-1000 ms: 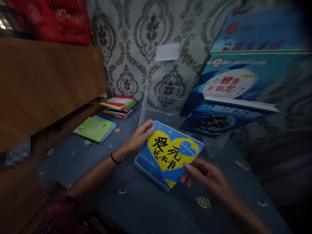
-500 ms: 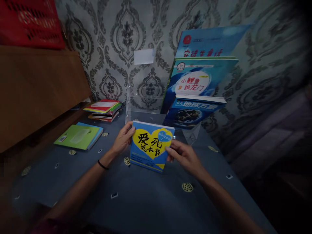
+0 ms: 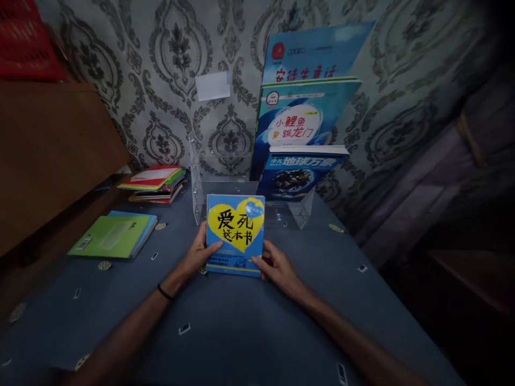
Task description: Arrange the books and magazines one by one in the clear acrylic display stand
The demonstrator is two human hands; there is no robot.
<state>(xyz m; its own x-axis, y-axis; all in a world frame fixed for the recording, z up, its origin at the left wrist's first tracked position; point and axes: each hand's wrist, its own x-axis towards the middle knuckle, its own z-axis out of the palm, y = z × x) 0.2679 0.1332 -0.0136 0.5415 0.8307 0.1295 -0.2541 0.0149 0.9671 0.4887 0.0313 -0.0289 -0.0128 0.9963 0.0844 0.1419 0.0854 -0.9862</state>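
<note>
A small blue book point(image 3: 235, 254) with a yellow heart on its cover is held upright between my two hands, cover facing me. My left hand point(image 3: 200, 251) grips its left edge, thumb on the cover and fingers behind. On the lower right edge, my right hand point(image 3: 278, 269) pinches it the same way. Just behind the book stands a clear acrylic book rack point(image 3: 196, 185). Its right side bears several blue books in tiers: a tall one point(image 3: 314, 48) at the back, a teal one point(image 3: 322, 110) in the middle and a dark blue one point(image 3: 300, 179) in front.
A green book point(image 3: 108, 236) lies on a light blue one at the left of the grey-blue tablecloth point(image 3: 225, 332). Behind it is a stack of books point(image 3: 156, 182). A brown wooden cabinet point(image 3: 52, 145) with a red basket point(image 3: 28, 43) borders the left; patterned wallpaper rises behind.
The book has turned straighter and now faces me more squarely. My left hand has slid down its left edge, while my right hand has shifted lower on the right. The view has swung slightly right.
</note>
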